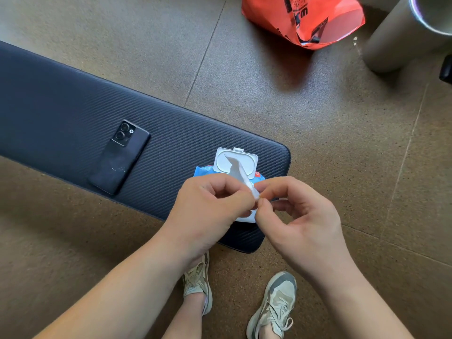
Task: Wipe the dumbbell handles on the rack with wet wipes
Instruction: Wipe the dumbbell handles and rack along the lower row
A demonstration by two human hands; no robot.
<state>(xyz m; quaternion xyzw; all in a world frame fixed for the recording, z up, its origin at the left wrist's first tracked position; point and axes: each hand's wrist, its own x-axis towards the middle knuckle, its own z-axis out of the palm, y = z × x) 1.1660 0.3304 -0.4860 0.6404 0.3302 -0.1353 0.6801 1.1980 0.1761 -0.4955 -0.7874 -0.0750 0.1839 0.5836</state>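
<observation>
Pinching one wet wipe (241, 176) between left hand (208, 211) and right hand (300, 221), fingers curled tight, to tease it from the open-lidded pack (236, 162) just beyond.

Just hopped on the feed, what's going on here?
The person's left hand and right hand both pinch a wet wipe just above the wipes pack, whose flip lid stands open. The pack lies on a dark padded bench, with a phone further along it. No dumbbells or rack are in view.
</observation>
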